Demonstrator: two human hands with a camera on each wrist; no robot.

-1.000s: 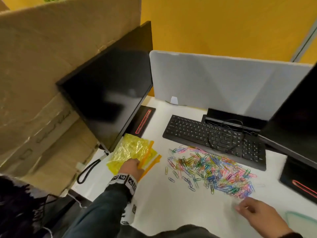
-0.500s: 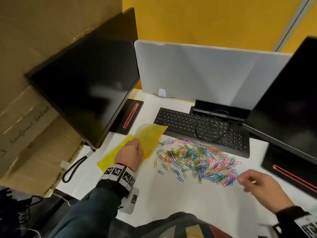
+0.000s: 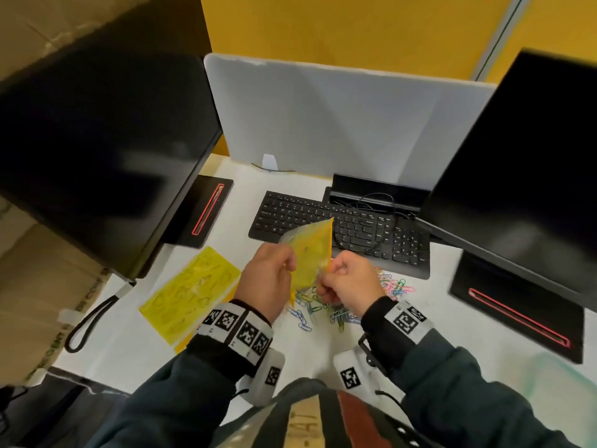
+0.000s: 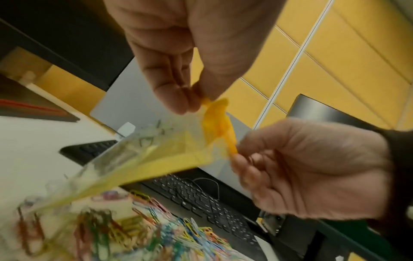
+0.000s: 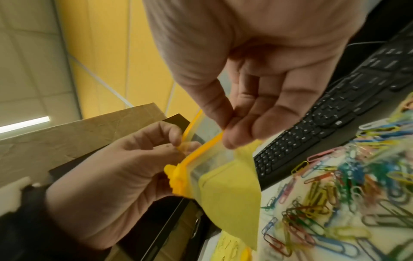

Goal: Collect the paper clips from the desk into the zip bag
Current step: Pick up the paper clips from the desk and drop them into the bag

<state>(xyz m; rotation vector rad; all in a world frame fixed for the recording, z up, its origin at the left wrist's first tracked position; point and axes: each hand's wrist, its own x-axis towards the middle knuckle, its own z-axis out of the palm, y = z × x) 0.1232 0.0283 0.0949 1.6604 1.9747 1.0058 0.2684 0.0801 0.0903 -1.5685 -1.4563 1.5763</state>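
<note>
A yellow zip bag [image 3: 310, 253] with an orange zip strip [image 5: 201, 150] is held up above the white desk [image 3: 452, 331], in front of the keyboard. My left hand [image 3: 286, 265] pinches one side of its zip edge. On the other side my right hand [image 3: 332, 273] pinches the edge too. In the wrist views the left fingertips [image 4: 178, 98] and right fingertips [image 5: 232, 136] hold the strip's two lips slightly apart. A pile of coloured paper clips [image 3: 395, 286] lies on the desk under and right of the hands, blurred in the left wrist view [image 4: 138, 229].
A second yellow bag [image 3: 190, 292] lies flat on the desk at the left. A black keyboard [image 3: 342, 231] with a cable sits behind the clips. Dark monitors stand left [image 3: 97, 150] and right [image 3: 523, 163], a white divider [image 3: 323, 118] behind. A cardboard box [image 3: 32, 286] is far left.
My left hand lifted a zip bag off the desk and carried it right, over the clips. My right hand left the desk and came up to pinch the bag's zip edge.
</note>
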